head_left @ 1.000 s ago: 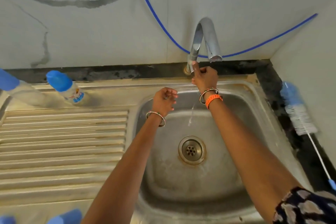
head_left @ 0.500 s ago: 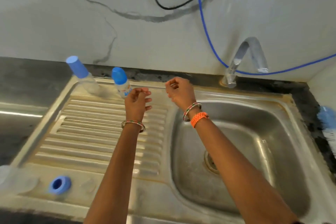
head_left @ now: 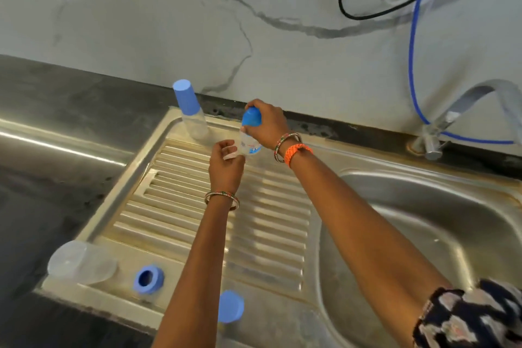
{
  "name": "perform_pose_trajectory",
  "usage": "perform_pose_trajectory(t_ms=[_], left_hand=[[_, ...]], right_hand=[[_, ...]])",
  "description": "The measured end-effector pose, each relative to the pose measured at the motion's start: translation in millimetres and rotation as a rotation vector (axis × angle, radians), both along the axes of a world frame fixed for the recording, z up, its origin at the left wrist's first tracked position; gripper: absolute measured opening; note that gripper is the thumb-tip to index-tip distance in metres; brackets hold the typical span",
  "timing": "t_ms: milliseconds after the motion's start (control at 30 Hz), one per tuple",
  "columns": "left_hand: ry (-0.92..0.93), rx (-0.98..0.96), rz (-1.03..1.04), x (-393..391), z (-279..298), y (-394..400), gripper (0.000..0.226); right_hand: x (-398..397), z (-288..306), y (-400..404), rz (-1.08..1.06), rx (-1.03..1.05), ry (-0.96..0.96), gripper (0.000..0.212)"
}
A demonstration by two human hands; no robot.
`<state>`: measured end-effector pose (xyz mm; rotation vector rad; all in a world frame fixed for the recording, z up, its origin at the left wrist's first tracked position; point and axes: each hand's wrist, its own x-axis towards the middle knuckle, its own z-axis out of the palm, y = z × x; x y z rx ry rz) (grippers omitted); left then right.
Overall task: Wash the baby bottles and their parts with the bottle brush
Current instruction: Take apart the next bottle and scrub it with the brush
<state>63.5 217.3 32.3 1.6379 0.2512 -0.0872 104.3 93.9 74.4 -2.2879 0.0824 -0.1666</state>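
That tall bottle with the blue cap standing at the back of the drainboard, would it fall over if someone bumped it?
Probably, yes. The tall bottle is narrow and stands upright on a small base, so a nudge near its cap could tip it. Its clear body looks empty, so it is likely light. Once down, its round shape may let it roll along the ribbed drainboard.

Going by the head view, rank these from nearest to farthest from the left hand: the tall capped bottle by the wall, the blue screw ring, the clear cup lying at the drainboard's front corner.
From the left hand:
1. Tall capped bottle, standing behind it to the left, by the wall.
2. Blue screw ring, on the front of the drainboard, to its left.
3. Clear cup, on its side at the front left corner.
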Motion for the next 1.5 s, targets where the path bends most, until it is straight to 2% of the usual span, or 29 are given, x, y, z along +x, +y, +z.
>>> perform_pose_trajectory(t_ms=[67,133,200,267,333,433,567,733,833,900,967,1033,1067,1133,1233,1300,1400,1467,1500], left_hand=[[-0.018,-0.003,-0.056,-13.8,3.5,-8.0,0.062],[-0.096,0.071,-0.142,-34.9,8.3,-15.8,0.093],[-0.138,0.048,-0.278,-61.2,13.5,-23.5,0.102],[-0.085,-0.085,-0.345,-86.6,17.6,-30.5,0.083],[-0.025,-0.229,-0.366,-107.3,17.7,-41.3,0.053],[-0.028,-0.195,-0.381,-144.9,22.1,-68.1,0.017],[0.015,-0.155,-0.379,-176.7,18.5,-99.5,0.021],[0.146,-0.136,-0.487,-193.2,26.6,-118.2,0.034],[-0.002,-0.039,-0.485,-196.4,26.5,-125.5,0.029],[-0.161,0.043,-0.503,-199.2,24.8,-130.1,0.032],[-0.232,0.087,-0.520,-203.6,22.1,-134.7,0.037],[-0.166,0.069,-0.489,-207.8,17.9,-138.5,0.038],[-0.089,0.058,-0.458,-209.4,16.2,-140.6,0.038],[0.129,0.022,-0.398,-212.0,15.5,-145.1,0.035],[0.443,-0.190,-0.490,-210.0,15.5,-147.7,0.029],[0.573,-0.343,-0.529,-208.4,12.4,-144.4,0.029],[0.612,-0.418,-0.521,-209.4,1.1,-140.3,0.027],[0.570,-0.331,-0.485,-208.0,-5.6,-137.6,0.025],[0.545,-0.293,-0.465,-206.3,-8.9,-135.7,0.026]], right_hand=[[-26.8,7.4,-10.7,-0.057,0.107,-0.029,0.040],[-63.6,15.6,-24.8,-0.122,0.217,-0.047,0.041],[-104.4,24.5,-40.8,-0.187,0.315,-0.030,0.045],[-146.6,29.8,-56.9,-0.270,0.457,0.015,0.049],[-181.3,27.8,-71.5,-0.328,0.611,0.077,0.047],[-228.5,19.0,-92.1,-0.396,0.769,0.163,0.031],[-274.6,16.3,-117.7,-0.391,0.881,0.133,0.026],[-320.3,15.3,-146.5,-0.163,0.869,0.023,0.031],[-331.4,16.4,-157.0,-0.198,0.895,0.225,0.033],[-332.8,18.0,-158.7,-0.283,0.856,0.380,0.046],[-333.2,14.8,-160.9,-0.308,0.798,0.379,0.041],[-335.6,9.7,-161.2,-0.310,0.827,0.263,0.021],[-337.8,6.1,-161.6,-0.296,0.824,0.190,0.019],[-343.6,-5.0,-162.4,-0.217,0.730,0.017,0.029],[-350.1,-20.9,-161.4,-0.150,0.514,-0.292,0.042],[-350.6,-24.1,-167.0,-0.213,0.569,-0.422,0.044],[-351.3,-25.0,-182.2,-0.306,0.785,-0.354,0.041],[-350.6,-36.8,-190.3,-0.330,0.758,-0.097,0.037],[-349.9,-46.3,-192.6,-0.325,0.645,0.064,0.037]])
